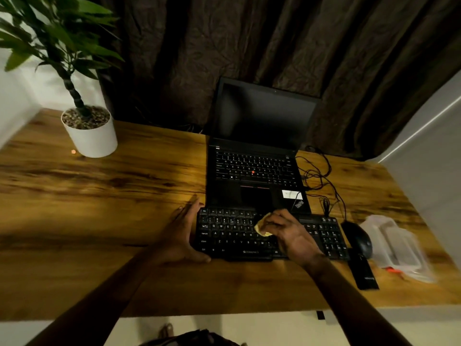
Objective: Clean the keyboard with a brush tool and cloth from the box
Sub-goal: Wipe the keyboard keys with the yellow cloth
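Right hand (pixel 287 231) presses cloth (pixel 262 227) onto keyboard (pixel 229 236)

The room is sitting dim and amber. A warm light is pooling on the wooden desk (pixel 139 176) toward nine o'clock. The curtain (pixel 249 41) at twelve o'clock is sinking into near black. The clear box (pixel 396 243) at three o'clock is smearing with motion blur, and the plant (pixel 62 46) at ten o'clock is softening too. The cloth (pixel 262 224) is catching a pale gleam. Desk edges are bowing with the wide lens.
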`<action>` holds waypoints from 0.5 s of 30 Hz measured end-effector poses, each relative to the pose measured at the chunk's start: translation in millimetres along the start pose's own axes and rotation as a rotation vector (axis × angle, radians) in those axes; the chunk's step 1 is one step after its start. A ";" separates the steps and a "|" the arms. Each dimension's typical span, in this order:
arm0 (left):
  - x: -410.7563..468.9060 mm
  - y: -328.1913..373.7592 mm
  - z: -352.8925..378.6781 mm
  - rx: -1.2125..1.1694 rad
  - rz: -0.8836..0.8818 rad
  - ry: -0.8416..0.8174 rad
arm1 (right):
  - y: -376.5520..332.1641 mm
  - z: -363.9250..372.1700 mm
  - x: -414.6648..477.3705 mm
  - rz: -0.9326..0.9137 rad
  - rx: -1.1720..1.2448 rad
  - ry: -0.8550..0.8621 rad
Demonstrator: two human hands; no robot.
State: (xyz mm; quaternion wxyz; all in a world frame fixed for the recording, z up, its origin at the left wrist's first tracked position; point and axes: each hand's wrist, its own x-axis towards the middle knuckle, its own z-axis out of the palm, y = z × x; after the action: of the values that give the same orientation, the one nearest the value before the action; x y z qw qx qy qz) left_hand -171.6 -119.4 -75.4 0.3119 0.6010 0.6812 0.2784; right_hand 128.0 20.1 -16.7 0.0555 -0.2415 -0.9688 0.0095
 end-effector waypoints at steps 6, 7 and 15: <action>-0.4 4.4 -1.1 -0.013 0.019 0.008 | 32.6 -12.6 -37.3 0.202 -0.011 0.004; -0.5 4.3 -1.5 -0.015 0.019 0.007 | 30.8 -12.8 -35.8 0.215 -0.013 0.013; -1.0 3.6 -2.9 -0.007 0.042 -0.015 | 21.9 0.3 -27.6 0.201 -0.006 -0.032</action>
State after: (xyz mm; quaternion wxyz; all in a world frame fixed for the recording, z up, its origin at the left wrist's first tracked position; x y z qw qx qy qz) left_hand -171.3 -120.0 -70.7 0.3131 0.6159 0.6653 0.2828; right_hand 162.4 26.5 -20.8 0.0380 -0.3376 -0.9404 0.0160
